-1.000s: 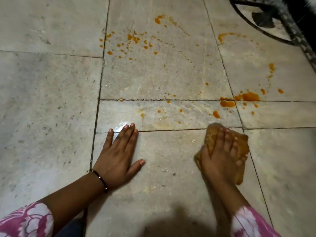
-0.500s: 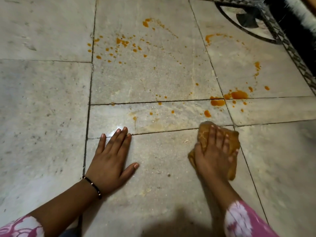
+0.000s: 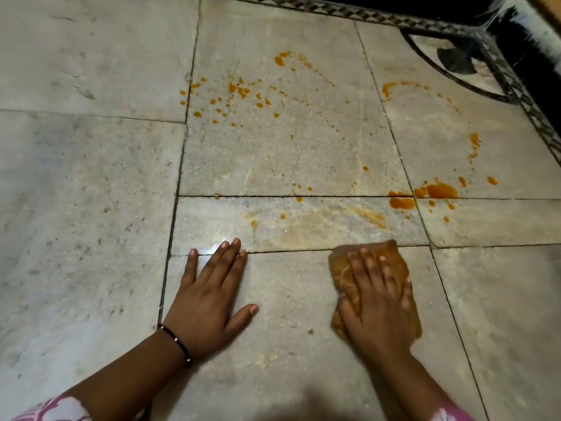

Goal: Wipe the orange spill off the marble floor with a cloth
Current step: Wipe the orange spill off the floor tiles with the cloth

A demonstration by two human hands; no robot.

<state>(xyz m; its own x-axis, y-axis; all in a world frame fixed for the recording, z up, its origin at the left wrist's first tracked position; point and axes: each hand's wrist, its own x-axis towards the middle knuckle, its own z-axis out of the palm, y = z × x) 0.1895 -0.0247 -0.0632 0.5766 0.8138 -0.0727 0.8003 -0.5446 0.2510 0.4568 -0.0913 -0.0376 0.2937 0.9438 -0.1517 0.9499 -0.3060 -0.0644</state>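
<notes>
Marble floor [image 3: 91,183] of pale grey slabs with dark joints; no writing or labels are legible. Right hand [image 3: 376,302], fingers spread flat, presses an orange-stained cloth [image 3: 343,278] onto the slab nearest the camera, just below a joint. Left hand [image 3: 209,296] lies open and flat on the same slab, holding nothing; a dark bracelet [image 3: 179,344] circles its wrist. Orange spill [image 3: 437,191]: pooled drops beyond the cloth, scattered droplets farther off, and a pale smear between. A patterned border strip [image 3: 522,95] edges the floor at upper right.
</notes>
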